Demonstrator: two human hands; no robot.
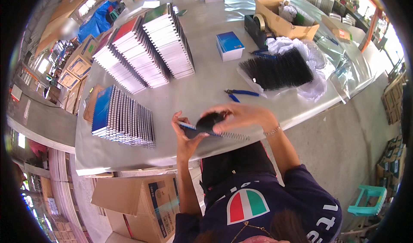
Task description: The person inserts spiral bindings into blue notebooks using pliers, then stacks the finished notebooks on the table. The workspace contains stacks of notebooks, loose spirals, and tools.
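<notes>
Coil work at the counter — one book in hand, spare coils waiting

Far left on the counter [195, 94]: three tall stacks of books [148, 51] are standing with dark coils along their edges; nearer, a blue-topped stack [122, 118] is also showing coils. These I am reading as done.

Middle: the left hand [185, 137] is gripping a thin book [187, 125] between thumb and fingers, holding it just above the counter's near edge. A coil [235, 136] is trailing off to its right, so I am judging this one part-way through. The right hand [241, 115] is curving over a dark rounded thing [211, 122] — blur is hiding whether it is gripping. Beyond, a blue-covered block [230, 47] is showing no coil on its visible sides; possibly left to do.

Right: blue-handled pliers [244, 92] are lying near the hands, and a heap of black coils [279, 70] is suggesting plenty remaining.
</notes>
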